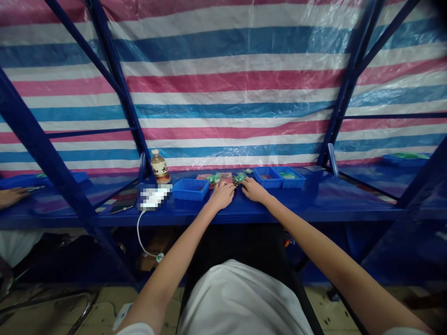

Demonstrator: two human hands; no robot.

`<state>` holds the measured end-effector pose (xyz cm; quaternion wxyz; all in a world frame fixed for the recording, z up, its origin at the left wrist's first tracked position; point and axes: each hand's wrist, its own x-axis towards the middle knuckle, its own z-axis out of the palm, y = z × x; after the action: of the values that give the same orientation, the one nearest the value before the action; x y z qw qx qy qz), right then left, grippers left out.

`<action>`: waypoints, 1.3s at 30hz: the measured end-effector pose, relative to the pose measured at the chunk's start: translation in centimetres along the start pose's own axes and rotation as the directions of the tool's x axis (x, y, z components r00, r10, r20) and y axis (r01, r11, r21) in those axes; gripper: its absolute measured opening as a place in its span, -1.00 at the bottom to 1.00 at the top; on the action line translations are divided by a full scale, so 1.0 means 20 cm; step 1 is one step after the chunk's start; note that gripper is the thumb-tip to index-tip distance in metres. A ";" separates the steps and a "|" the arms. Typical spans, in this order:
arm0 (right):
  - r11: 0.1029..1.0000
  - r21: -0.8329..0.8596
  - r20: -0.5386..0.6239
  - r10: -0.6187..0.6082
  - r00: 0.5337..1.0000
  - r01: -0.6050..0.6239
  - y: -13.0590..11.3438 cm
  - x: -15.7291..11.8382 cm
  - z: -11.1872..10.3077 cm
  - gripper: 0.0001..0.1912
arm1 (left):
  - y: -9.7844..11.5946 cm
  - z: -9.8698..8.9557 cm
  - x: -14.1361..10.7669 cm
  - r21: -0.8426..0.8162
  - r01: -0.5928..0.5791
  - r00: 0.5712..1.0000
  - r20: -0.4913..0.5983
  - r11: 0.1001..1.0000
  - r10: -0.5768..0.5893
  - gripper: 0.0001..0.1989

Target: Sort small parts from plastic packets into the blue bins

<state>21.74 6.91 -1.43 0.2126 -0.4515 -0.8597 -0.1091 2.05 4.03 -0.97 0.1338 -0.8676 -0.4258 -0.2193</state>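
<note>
My left hand [222,194] rests at the front of the blue table, its fingers bent together over small dark bits too small to name. Close to its right, my right hand [254,190] reaches in with fingers curled at the same spot; what they pinch, if anything, is hidden. Just beyond the fingertips lie green-and-clear plastic bags [239,177] and a pink sheet or packet [226,177]. A blue tray [190,194] with a few small dark pieces stands left of my left hand. Beyond my right hand are two more blue trays, one with reddish contents [268,183], one with green contents [293,182].
Left on the table stand a drink bottle [160,168], a phone [124,201] and a blurred-out bright item with a white cable [138,232]. Blue metal posts [118,83] rise on both sides before a striped sheet. Another person's hand [14,197] is at far left.
</note>
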 end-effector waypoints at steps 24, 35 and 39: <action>0.949 0.314 -0.041 0.003 0.999 0.010 -0.05 -0.13 -0.09 -0.90 | 0.01 -0.05 -0.04 -0.017 -0.036 0.993 -0.110 0.999 0.034 -0.69; 0.498 0.857 0.057 0.164 0.985 -0.132 -0.13 -0.19 -0.14 -0.75 | 0.08 -0.13 -0.05 -0.137 -0.149 0.977 -0.175 0.979 0.124 -0.79; 0.324 0.928 0.113 0.225 0.968 -0.184 -0.15 -0.19 -0.13 -0.68 | 0.08 -0.12 -0.05 -0.129 -0.165 0.972 -0.188 0.978 0.139 -0.75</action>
<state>21.85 1.52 -0.93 0.4585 -0.3526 -0.7008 0.4176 2.05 1.36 0.52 0.1251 -0.8819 -0.3274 -0.3151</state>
